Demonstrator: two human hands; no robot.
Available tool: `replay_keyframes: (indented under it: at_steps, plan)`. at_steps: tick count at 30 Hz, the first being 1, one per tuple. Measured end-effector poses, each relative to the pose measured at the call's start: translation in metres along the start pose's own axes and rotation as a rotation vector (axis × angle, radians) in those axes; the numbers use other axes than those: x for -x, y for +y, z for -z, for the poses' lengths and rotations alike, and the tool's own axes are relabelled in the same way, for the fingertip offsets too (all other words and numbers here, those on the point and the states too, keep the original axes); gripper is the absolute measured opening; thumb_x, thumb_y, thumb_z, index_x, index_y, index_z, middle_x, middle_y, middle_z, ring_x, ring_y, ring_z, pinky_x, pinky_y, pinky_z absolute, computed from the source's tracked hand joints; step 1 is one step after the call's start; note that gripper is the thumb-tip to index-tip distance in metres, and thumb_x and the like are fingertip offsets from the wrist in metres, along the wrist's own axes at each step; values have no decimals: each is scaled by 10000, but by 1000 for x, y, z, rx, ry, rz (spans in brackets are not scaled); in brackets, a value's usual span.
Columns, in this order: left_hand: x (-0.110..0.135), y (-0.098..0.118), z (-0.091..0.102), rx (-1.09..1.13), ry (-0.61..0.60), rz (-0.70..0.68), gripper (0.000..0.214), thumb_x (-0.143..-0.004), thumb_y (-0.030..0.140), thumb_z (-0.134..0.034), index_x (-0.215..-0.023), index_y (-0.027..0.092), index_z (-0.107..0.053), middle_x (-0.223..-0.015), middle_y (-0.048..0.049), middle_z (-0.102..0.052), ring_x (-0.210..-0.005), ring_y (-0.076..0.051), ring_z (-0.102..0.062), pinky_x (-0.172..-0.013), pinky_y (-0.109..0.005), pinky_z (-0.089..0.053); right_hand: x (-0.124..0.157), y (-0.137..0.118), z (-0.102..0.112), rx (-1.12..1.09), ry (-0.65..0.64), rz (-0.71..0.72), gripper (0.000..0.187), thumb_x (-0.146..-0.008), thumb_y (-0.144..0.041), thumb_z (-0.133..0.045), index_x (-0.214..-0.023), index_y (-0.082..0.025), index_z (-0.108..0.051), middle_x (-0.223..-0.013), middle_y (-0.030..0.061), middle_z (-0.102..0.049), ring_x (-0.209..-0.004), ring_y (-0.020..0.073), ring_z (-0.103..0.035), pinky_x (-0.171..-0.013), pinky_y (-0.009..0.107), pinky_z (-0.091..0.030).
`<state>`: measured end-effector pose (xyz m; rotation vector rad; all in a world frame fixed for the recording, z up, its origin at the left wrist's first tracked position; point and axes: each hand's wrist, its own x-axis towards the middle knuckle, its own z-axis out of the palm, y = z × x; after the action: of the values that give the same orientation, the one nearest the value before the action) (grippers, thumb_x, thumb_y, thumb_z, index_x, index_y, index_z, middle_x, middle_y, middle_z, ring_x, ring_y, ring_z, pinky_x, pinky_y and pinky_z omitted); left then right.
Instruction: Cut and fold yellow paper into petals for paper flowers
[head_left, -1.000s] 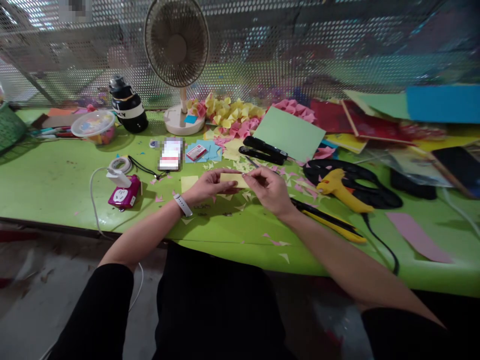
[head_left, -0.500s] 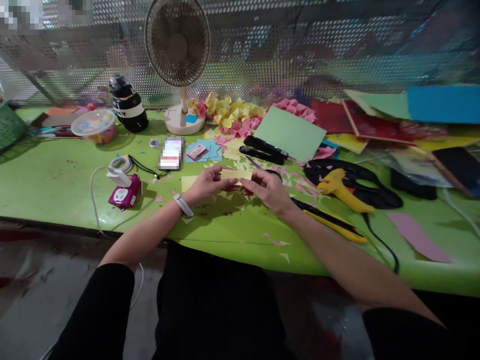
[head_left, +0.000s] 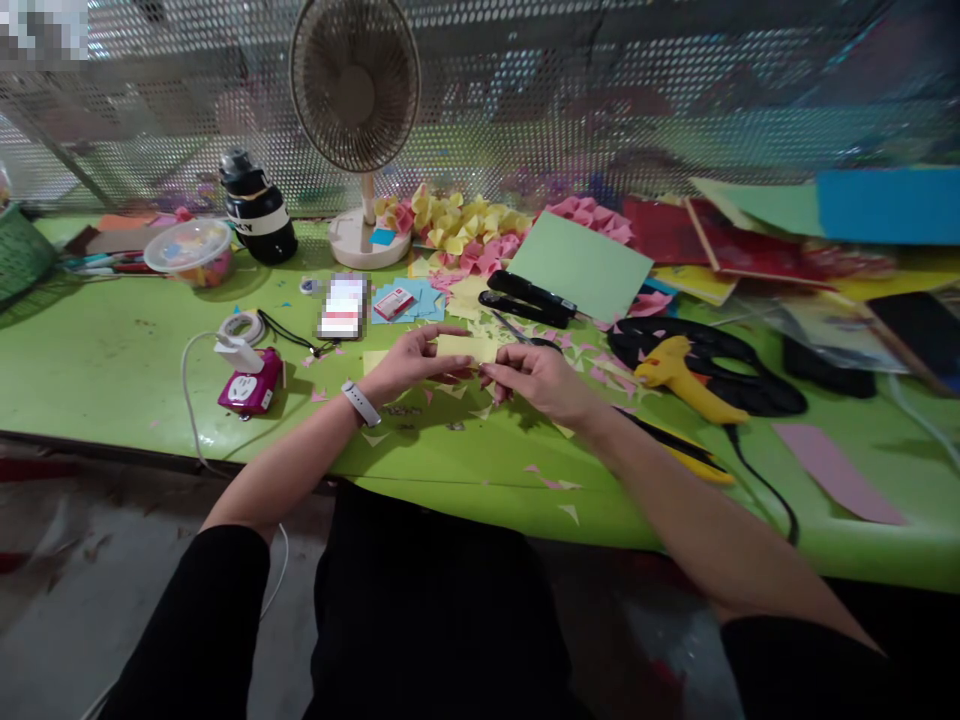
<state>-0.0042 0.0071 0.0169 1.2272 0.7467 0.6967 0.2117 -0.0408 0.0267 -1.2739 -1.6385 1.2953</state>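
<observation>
A small folded piece of yellow paper (head_left: 466,348) is held just above the green table (head_left: 112,350) at its middle. My left hand (head_left: 409,363) pinches the paper's left end, with a white watch on that wrist. My right hand (head_left: 541,380) grips the paper's right end with fingers curled. Paper scraps in pink and yellow lie scattered under and around both hands. A flat yellow square (head_left: 375,360) rests on the table beside my left hand.
A yellow glue gun (head_left: 679,378) on a black pad, a black stapler (head_left: 529,298) and a yellow-black cutter (head_left: 675,445) lie to the right. A fan (head_left: 354,100), black bottle (head_left: 259,212), plastic tub (head_left: 187,250), pink socket (head_left: 251,385) and folded paper flowers (head_left: 465,235) sit behind and left.
Both hands lifted the yellow paper slightly off the table and turned it; my right hand's fingers have curled lower at its right end.
</observation>
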Motion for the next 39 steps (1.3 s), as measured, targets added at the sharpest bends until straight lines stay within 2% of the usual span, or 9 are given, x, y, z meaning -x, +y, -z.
replay_keyframes:
  at_steps: [4,9,14,19,25,29,33,37,39]
  plan:
    - [1,0,1,-40,-10,33,673,-730,157,-847,-1333,84,-558,-855,-94,-765,-729,-142,-744,-758,-285,-608,0,2,0,4,-37,10,352,-797,-514,-768,-750,-183,-657,-645,36,-686,-534,127,-608,-538,305,-518]
    - [-2,1,9,-5,-24,41,634,-744,132,-833,-1316,71,-567,-804,-70,-755,-765,-167,-760,-815,-327,-620,0,4,4,-18,-18,25,335,-814,-501,-770,-767,-182,-679,-704,56,-714,-543,124,-618,-522,292,-533]
    - [0,13,17,11,40,22,591,-761,120,-819,-1293,65,-566,-830,-92,-773,-777,-178,-764,-840,-359,-621,-1,6,12,-74,35,19,335,-798,-498,-787,-793,-176,-694,-723,39,-706,-534,98,-600,-508,257,-533]
    - [3,21,23,12,84,-7,600,-745,122,-832,-1284,66,-577,-817,-81,-779,-782,-167,-763,-863,-346,-616,-1,11,17,-86,60,58,262,-854,-423,-756,-827,-167,-708,-745,42,-713,-543,91,-597,-534,252,-557]
    - [-1,14,25,113,108,-55,571,-769,235,-840,-1275,131,-596,-919,-93,-787,-853,-184,-769,-819,-324,-616,-3,12,14,-150,69,58,302,-842,-467,-760,-837,-171,-701,-805,57,-736,-582,109,-631,-583,281,-576]
    - [-4,3,11,142,62,-13,408,-804,337,-814,-1116,127,-659,-1019,-128,-779,-973,-208,-759,-846,-325,-602,-4,7,5,-158,100,45,366,-808,-526,-769,-810,-172,-673,-785,64,-740,-582,125,-649,-599,301,-574]
    - [-5,-4,-3,107,104,13,281,-876,381,-735,-926,111,-678,-928,-101,-784,-875,-140,-757,-902,-306,-581,-2,3,-3,-153,65,31,333,-826,-490,-763,-825,-173,-660,-881,97,-765,-596,130,-670,-598,306,-577]
    - [-5,1,2,132,165,-1,279,-872,389,-739,-858,126,-646,-842,-71,-778,-822,-135,-758,-874,-312,-593,-1,6,1,-79,49,43,267,-878,-437,-712,-890,-173,-673,-881,99,-760,-614,140,-681,-589,306,-587]
    - [-4,6,9,148,180,-5,281,-859,380,-754,-830,127,-633,-821,-71,-776,-802,-144,-759,-836,-307,-600,-3,11,6,-4,102,82,236,-908,-411,-673,-943,-178,-672,-880,88,-749,-633,148,-686,-591,315,-593]
